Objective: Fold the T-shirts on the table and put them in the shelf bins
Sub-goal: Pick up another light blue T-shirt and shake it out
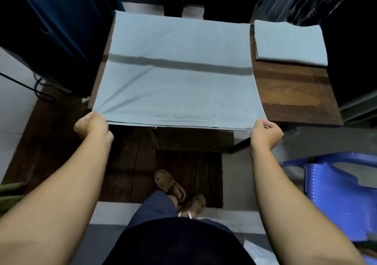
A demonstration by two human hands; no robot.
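Pale blue-grey cotton fills the middle of the frame: the T-shirt (179, 77) lies spread over the wooden table (289, 93), its near hem hanging past the table's front edge. Your left hand (92, 125) pinches the lower-left corner in a closed fist, and your right hand (266, 132) is closed round the lower-right corner. At upper right, a folded shirt (289, 42) rests on the table, just beside the spread one.

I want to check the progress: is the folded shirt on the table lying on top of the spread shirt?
No, the folded shirt lies on the bare wooden table, beside the spread shirt.
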